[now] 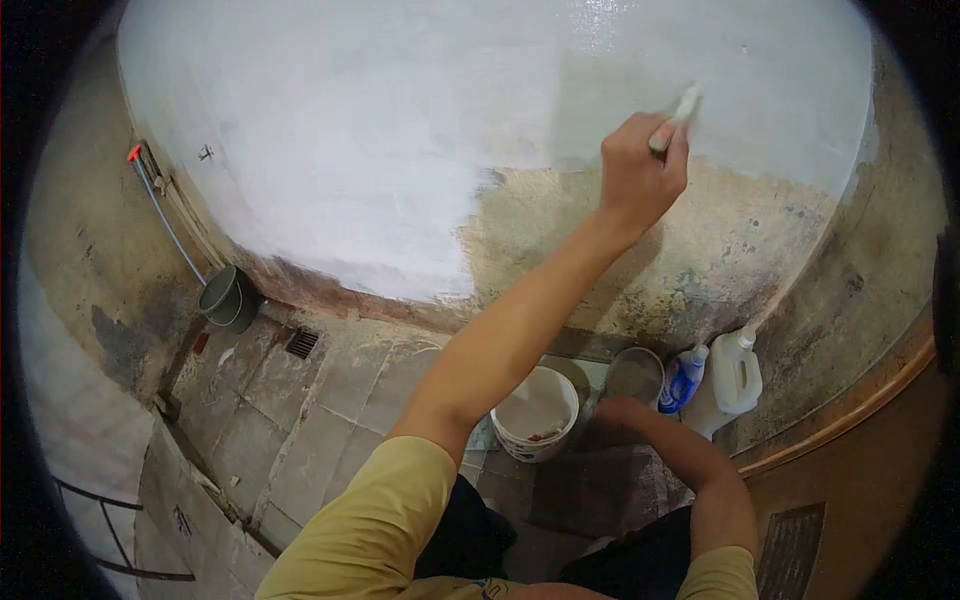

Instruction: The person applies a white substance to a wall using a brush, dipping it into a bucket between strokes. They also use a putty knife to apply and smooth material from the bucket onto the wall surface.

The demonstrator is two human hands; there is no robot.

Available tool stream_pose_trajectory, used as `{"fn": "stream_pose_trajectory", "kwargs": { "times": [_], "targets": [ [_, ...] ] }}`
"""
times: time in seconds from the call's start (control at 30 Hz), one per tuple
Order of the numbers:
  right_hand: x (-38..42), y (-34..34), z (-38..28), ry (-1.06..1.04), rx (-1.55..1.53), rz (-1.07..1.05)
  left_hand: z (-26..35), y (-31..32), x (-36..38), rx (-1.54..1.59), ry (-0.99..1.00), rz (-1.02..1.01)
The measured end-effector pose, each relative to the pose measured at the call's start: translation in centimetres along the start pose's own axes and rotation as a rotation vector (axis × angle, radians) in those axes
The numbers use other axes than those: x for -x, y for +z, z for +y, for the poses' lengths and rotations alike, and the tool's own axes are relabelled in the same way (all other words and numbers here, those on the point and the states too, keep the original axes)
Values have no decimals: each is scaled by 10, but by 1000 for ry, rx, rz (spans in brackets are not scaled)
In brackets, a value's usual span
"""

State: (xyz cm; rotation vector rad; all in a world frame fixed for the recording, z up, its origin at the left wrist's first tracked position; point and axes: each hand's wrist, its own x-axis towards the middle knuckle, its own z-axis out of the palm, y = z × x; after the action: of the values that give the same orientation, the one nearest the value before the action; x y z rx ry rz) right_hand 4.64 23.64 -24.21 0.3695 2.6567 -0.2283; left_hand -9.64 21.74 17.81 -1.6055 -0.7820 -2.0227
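My left hand (645, 170) is closed around a paintbrush (688, 104), whose pale end is blurred against the wall (330, 130). The upper part of that wall carries white paint, wet and glossy near the top. Below the brush shows a bare, stained patch (560, 225) of tan plaster. My right hand (612, 420) hangs low in shadow, beside a round container (636, 372) near the wall's foot; its fingers are too dark to make out. Left of it stands a white bucket (537, 455) with pale liquid inside.
Against the wall at right stand a blue-labelled bottle (682, 382) and a white jug (737, 375). A dark green bucket (230, 300) and a long-handled tool (170, 215) are in the left corner. A drain grate (302, 343) sits in the tiled floor (335, 425).
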Motion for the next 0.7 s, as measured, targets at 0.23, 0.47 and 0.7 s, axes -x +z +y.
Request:
{"fn": "stream_pose_trajectory", "kwargs": {
  "times": [0.23, 0.47, 0.7],
  "targets": [
    [-18, 18, 10, -5, -52, -20, -56, -79, -23, 183, -440, 47],
    [-20, 66, 35, -100, 25, 96, -93, -285, -6, -293, -435, 366],
    [12, 39, 26, -34, 128, -131, -90, -261, -43, -581, -309, 278]
  ]
}}
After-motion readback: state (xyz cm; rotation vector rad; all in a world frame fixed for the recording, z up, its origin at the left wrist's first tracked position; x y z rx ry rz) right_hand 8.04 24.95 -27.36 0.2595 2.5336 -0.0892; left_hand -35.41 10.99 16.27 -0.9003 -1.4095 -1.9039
